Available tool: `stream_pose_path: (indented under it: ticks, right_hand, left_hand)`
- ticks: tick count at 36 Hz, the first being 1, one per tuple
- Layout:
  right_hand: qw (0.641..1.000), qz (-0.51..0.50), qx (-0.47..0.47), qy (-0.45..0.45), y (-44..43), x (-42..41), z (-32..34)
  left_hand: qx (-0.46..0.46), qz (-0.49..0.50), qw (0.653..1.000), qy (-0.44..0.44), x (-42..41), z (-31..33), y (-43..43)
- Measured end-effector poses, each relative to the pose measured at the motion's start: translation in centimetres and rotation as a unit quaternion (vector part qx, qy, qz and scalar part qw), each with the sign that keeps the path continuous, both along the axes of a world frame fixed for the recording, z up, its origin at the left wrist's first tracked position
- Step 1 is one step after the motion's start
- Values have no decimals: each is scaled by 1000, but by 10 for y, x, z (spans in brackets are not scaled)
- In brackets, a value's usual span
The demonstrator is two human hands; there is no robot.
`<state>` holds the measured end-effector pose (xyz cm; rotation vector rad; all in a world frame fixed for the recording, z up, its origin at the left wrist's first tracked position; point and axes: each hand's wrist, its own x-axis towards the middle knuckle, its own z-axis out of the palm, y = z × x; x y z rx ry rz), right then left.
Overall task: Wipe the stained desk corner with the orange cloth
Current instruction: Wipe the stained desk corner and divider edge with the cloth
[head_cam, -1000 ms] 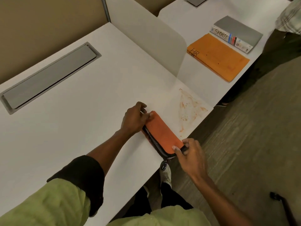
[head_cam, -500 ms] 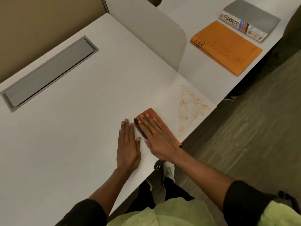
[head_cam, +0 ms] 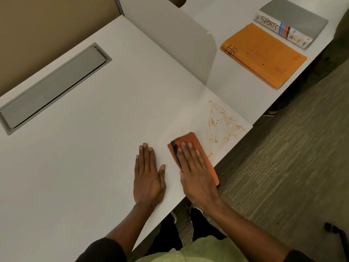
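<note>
A folded orange cloth (head_cam: 190, 139) with a dark edge lies on the white desk (head_cam: 94, 148) near its front edge. My right hand (head_cam: 196, 174) presses flat on top of the cloth, fingers together and stretched forward. An orange-brown stain (head_cam: 221, 125) marks the desk corner just beyond and to the right of the cloth; the cloth's right edge touches the stain's lower fringe. My left hand (head_cam: 148, 174) rests flat on the bare desk a little to the left of the cloth, holding nothing.
A white divider panel (head_cam: 170, 40) stands behind the stain. Beyond it lie an orange folder marked HR (head_cam: 264, 55) and a grey book marked SPORTS (head_cam: 292, 21). A grey cable hatch (head_cam: 52, 87) is set in the desk at the left. Carpeted floor (head_cam: 283, 167) lies to the right.
A second ago both hands held the cloth's ends. My right hand then came flat on top of it, my left hand went flat on the desk, and the cloth has slid slightly towards the stain.
</note>
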<state>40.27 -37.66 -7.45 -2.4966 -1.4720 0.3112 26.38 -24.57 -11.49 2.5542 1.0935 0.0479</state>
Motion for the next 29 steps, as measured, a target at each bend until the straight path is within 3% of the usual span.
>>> stream_pose_path:
  ticks: [12,21,29]
  right_hand:
    - [998,-52,27,17,58,46,6]
    - [994,-11,65,82,-11,7,7]
    - [987,-34,121,96,37,71,9]
  left_hand:
    - [-9,12,1000,4,3,7,-1]
    - [4,11,1000,3,3,8,-2]
    - [6,20,1000,4,4,8,-4]
